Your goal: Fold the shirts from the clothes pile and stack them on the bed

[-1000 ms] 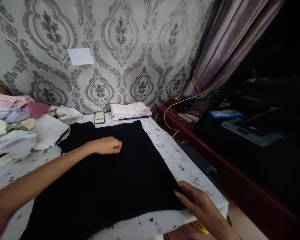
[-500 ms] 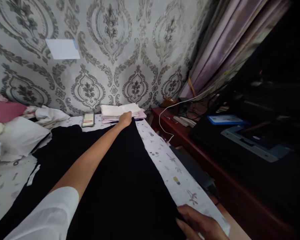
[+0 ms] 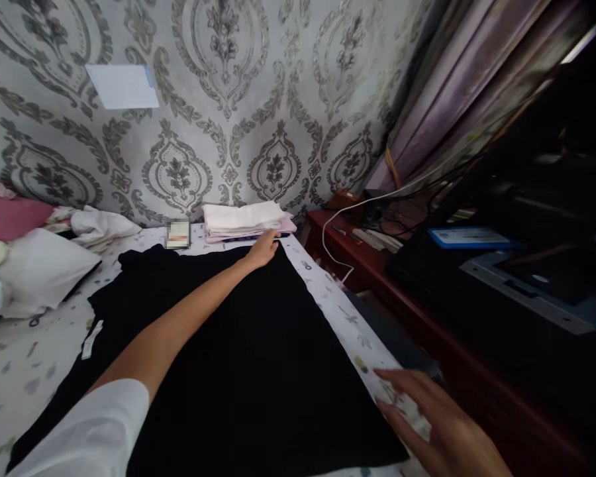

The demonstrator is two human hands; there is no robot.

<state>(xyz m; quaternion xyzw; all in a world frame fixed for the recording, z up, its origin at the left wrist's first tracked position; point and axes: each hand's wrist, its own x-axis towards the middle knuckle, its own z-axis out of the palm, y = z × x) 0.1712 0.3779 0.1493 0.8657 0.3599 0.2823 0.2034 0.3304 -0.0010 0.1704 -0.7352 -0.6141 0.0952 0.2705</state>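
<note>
A black shirt [image 3: 258, 344] lies spread on the bed, with a white label [image 3: 92, 340] at its left edge. My left arm reaches across it. At the shirt's far right corner rests my left hand [image 3: 262, 252], its fingers loosened and partly stretched out on the cloth. My right hand [image 3: 434, 421] hovers by the near right corner, thumb and fingers apart, with nothing between them. Just beyond my left hand sits a stack of folded white and pink clothes [image 3: 243, 218].
A pile of loose clothes [image 3: 40, 265] lies on the left of the patterned bedsheet [image 3: 14, 391]. A small box-like item [image 3: 178, 234] stands near the wall. Along the right runs a dark red desk [image 3: 338, 225] with a white cable [image 3: 326, 248] and a blue-edged card [image 3: 471, 237].
The shirt's edges lie further right and flatter. My right hand has let go of the near corner and moved right. My left hand's fist has loosened at the far corner.
</note>
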